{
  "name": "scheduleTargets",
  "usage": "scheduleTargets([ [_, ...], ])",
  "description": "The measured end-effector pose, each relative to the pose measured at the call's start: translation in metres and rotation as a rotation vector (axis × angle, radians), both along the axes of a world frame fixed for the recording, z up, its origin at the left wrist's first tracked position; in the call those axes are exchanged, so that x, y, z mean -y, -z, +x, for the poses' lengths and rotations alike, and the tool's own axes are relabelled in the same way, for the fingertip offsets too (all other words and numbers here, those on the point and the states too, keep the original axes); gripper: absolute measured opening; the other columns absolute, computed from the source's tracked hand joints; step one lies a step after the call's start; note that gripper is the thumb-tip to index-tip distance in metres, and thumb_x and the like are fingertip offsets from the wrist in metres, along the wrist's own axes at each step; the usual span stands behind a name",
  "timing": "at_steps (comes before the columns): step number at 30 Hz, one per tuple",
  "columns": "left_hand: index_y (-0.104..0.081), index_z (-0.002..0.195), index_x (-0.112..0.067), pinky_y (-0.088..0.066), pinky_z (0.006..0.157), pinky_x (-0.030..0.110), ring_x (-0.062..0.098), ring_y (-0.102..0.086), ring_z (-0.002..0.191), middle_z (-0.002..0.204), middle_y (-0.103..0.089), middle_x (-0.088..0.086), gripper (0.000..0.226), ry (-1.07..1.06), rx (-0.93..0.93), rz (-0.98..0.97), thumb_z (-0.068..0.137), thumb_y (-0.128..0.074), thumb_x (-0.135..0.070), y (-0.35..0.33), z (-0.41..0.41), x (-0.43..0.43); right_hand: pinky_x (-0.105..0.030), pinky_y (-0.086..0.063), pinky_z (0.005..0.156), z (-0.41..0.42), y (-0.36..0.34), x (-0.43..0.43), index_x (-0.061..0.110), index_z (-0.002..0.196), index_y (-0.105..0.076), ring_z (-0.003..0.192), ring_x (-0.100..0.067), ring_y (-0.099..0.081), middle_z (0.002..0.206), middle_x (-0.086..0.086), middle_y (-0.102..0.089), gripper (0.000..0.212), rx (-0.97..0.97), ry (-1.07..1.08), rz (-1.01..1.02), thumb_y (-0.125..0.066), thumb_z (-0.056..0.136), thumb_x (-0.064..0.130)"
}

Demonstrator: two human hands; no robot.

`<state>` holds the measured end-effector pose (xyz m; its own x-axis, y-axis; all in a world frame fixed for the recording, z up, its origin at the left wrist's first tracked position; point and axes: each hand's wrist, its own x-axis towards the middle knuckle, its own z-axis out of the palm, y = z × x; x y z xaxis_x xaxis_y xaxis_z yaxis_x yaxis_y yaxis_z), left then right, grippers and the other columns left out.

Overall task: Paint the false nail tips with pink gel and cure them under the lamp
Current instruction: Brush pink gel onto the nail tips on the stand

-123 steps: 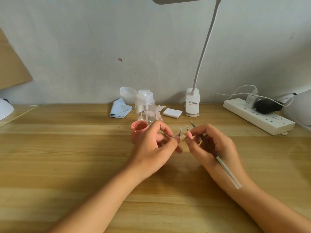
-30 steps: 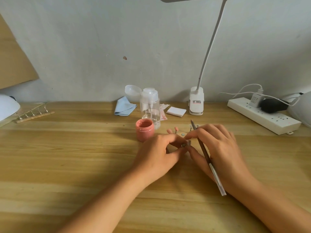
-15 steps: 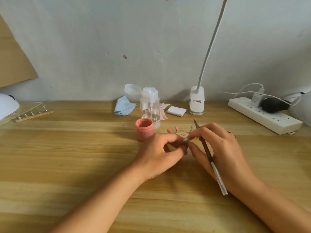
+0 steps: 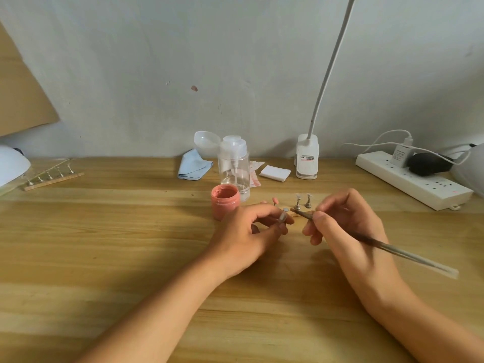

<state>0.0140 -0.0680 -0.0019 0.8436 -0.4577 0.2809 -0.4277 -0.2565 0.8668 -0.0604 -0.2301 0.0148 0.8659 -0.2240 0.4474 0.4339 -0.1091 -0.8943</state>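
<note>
Since half a second ago the hands have parted and the brush (image 4: 379, 244) has swung near level. Curing lamp (image 4: 10, 166) sits at the left edge of the table (image 4: 104, 244), bare wood stretching to the pink gel jar (image 4: 225, 203). Just right, left hand (image 4: 248, 234) pinches a grey peg (image 4: 282, 218), perhaps a tip stand; right hand (image 4: 351, 231) pinches the brush, handle toward the power strip (image 4: 408, 176).

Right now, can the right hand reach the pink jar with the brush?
Probably yes: the jar is open and near, but the left hand lies between, so the right hand's brush must pass over it.
</note>
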Motion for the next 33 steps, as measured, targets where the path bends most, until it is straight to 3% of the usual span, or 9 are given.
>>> scheduleTargets([
  [11,-0.075,0.101,-0.018,-0.037,0.051,0.006,-0.012,-0.053,0.052,0.091,-0.074,-0.003,0.018,-0.039,-0.035,-0.058,0.090,-0.069,-0.005,0.0014,0.0009,0.0030,-0.013,-0.044,0.058,0.0022,-0.0002,-0.0034,-0.006,0.084,-0.054,0.062,-0.003,-0.064,0.072,-0.012,-0.072,0.009,-0.070,-0.006,-0.109,-0.061,0.089,-0.004],
  [15,-0.076,0.101,-0.018,-0.037,0.050,0.006,-0.012,-0.053,0.053,0.090,-0.074,-0.004,0.018,-0.046,-0.041,-0.057,0.090,-0.069,-0.006,0.0014,0.0017,0.0031,-0.029,-0.047,0.059,0.0018,-0.0003,-0.0027,-0.002,0.084,-0.056,0.072,-0.026,-0.066,0.075,-0.014,-0.071,0.010,-0.066,0.039,-0.168,-0.065,0.086,0.002],
  [17,-0.076,0.097,-0.023,-0.037,0.051,0.005,-0.012,-0.055,0.056,0.087,-0.074,-0.008,0.019,-0.038,-0.038,-0.055,0.091,-0.069,-0.007,0.0012,0.0018,0.0028,-0.029,-0.047,0.060,0.0017,-0.0007,-0.0028,0.000,0.083,-0.057,0.074,-0.030,-0.065,0.076,-0.015,-0.070,0.009,-0.055,0.060,-0.176,-0.065,0.085,0.003],
  [22,-0.074,0.090,-0.031,-0.038,0.051,0.005,-0.012,-0.056,0.058,0.086,-0.074,-0.010,0.023,-0.042,-0.034,-0.061,0.089,-0.070,-0.008,0.0015,0.0025,0.0028,-0.036,-0.050,0.067,0.0036,-0.0006,-0.0036,0.005,0.081,-0.057,0.073,-0.024,-0.066,0.074,-0.012,-0.070,0.009,-0.055,0.103,-0.239,-0.066,0.083,0.001],
  [28,-0.077,0.096,-0.021,-0.037,0.051,0.006,-0.010,-0.054,0.055,0.085,-0.073,-0.010,0.013,-0.046,-0.056,-0.073,0.089,-0.072,-0.011,0.0017,0.0024,0.0022,-0.036,-0.053,0.069,0.0024,-0.0017,-0.0025,0.007,0.080,-0.057,0.076,-0.024,-0.067,0.074,-0.008,-0.070,0.011,-0.035,0.140,-0.286,-0.067,0.082,0.001],
  [33,-0.078,0.094,-0.023,-0.039,0.045,0.020,0.000,-0.045,0.046,0.076,-0.071,-0.014,0.012,-0.050,-0.067,-0.079,0.088,-0.074,-0.014,0.0023,0.0039,0.0016,-0.049,-0.054,0.075,-0.0001,-0.0035,-0.0043,0.009,0.081,-0.058,0.076,-0.021,-0.068,0.074,-0.005,-0.070,0.010,-0.038,0.152,-0.320,-0.067,0.082,0.006],
])
